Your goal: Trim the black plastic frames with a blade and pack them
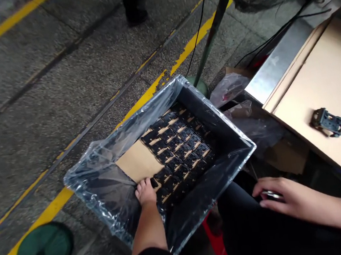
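Note:
My left hand (pixel 146 191) reaches down into a dark bin (pixel 234 136) lined with clear plastic. Its fingers are curled on a small black metal part (pixel 154 182) at the near end of the rows. Several rows of the same black parts (pixel 178 145) lie on a brown cardboard sheet (pixel 137 161) in the bin. My right hand (pixel 283 197) rests on my dark-trousered lap with a thin silvery tool (pixel 271 194) under its fingers. One grey metal bracket (pixel 327 122) lies alone on the cardboard-topped table (pixel 331 66) at right.
The bin stands on a concrete floor with yellow lines (pixel 143 100). A fan pole (pixel 213 29) and its green base (pixel 201 84) stand just behind the bin, with black cables beside them. Another green base (pixel 43 247) is at lower left. A person's legs (pixel 133 3) stand at the top.

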Motion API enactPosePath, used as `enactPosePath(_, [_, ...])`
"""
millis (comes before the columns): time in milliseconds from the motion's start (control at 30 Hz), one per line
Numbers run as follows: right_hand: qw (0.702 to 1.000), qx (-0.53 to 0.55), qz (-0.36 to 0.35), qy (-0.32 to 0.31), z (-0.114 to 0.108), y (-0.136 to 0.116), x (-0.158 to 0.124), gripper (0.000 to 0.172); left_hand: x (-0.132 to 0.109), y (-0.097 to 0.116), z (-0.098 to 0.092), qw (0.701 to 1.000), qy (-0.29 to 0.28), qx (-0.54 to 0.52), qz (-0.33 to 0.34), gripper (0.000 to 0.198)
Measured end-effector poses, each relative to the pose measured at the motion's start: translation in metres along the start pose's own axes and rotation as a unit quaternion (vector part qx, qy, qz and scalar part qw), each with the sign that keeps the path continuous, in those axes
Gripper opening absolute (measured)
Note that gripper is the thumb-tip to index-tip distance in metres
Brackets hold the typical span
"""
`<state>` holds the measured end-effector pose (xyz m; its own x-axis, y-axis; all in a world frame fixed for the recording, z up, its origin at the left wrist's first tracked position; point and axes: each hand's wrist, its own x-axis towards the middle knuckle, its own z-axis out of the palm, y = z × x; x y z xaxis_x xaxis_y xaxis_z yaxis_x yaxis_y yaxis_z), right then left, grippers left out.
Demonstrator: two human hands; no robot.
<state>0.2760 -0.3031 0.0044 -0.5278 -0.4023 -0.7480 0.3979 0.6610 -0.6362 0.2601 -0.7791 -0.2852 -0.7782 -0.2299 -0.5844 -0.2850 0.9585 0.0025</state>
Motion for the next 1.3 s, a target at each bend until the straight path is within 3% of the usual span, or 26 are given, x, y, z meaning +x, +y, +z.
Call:
enactPosePath(167, [1.0,0.021,-0.002,-0.001,-0.004,-0.003,0.0,0.023,-0.008,-0.001,-0.003,1.0,-0.013,0.0,0.007,0.042])
enactPosePath(267, [0.999,0.033,-0.018,0.009,-0.008,-0.005,0.0,0.022,-0.015,0.009,-0.014,0.999,0.016,-0.032,0.004,0.043])
enactPosePath(333, [0.998,0.041,-0.031,0.023,-0.012,-0.005,-0.004,0.021,-0.02,0.029,-0.028,0.996,0.06,-0.069,0.0,0.044])
enactPosePath(400, [0.997,0.047,-0.047,0.046,-0.017,-0.004,-0.011,0.02,-0.025,0.066,-0.046,0.986,0.109,-0.122,0.031,0.043])
enactPosePath(500, [0.991,0.053,-0.083,0.091,-0.029,-0.001,-0.028,0.02,-0.039,0.157,-0.078,0.952,0.164,-0.213,0.149,0.043])
enactPosePath(600, [0.979,0.068,-0.113,0.153,-0.046,0.008,-0.053,0.021,-0.072,0.282,-0.108,0.9,0.172,-0.274,0.293,0.037])
enactPosePath(733, [0.959,0.083,-0.13,0.238,-0.066,0.033,-0.095,0.02,-0.142,0.45,-0.13,0.839,0.136,-0.271,0.452,0.034])
enactPosePath(800, [0.947,0.09,-0.136,0.277,-0.071,0.052,-0.118,0.018,-0.175,0.514,-0.13,0.832,0.135,-0.254,0.474,0.062])
enactPosePath(900, [0.93,0.103,-0.146,0.322,-0.076,0.081,-0.152,0.016,-0.206,0.577,-0.122,0.851,0.158,-0.236,0.442,0.092])
enactPosePath(1000, [0.912,0.118,-0.156,0.361,-0.082,0.109,-0.186,0.014,-0.219,0.606,-0.113,0.867,0.174,-0.225,0.408,0.09])
enactPosePath(1100, [0.889,0.13,-0.167,0.406,-0.094,0.135,-0.217,0.012,-0.229,0.616,-0.112,0.862,0.164,-0.218,0.426,0.083])
enactPosePath(1200, [0.858,0.139,-0.174,0.463,-0.109,0.163,-0.246,0.011,-0.251,0.618,-0.122,0.826,0.115,-0.212,0.509,0.082])
enactPosePath(1300, [0.819,0.148,-0.164,0.53,-0.125,0.193,-0.274,0.014,-0.292,0.621,-0.144,0.772,0.06,-0.207,0.598,0.09])
